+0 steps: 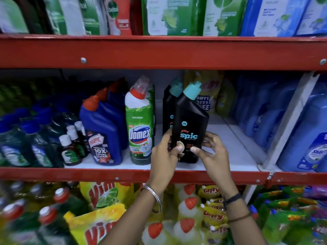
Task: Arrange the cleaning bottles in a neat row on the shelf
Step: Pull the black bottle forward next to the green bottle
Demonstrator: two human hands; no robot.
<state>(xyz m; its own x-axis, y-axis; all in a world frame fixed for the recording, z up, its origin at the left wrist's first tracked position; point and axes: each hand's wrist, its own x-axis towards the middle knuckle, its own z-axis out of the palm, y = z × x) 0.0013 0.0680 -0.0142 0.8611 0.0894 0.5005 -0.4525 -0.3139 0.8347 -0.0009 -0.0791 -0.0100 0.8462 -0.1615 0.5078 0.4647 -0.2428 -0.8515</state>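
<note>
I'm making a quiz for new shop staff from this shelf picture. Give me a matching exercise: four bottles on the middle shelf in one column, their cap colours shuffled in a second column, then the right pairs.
Bottles:
1. Spic bottle held by the left hand and right hand
2. Domex bottle
3. Harpic bottle
4. small brown bottle

Cap colours:
A. white
B. orange-red
C. teal
D. clear over red

Pairs: 1-C, 2-D, 3-B, 4-A
</note>
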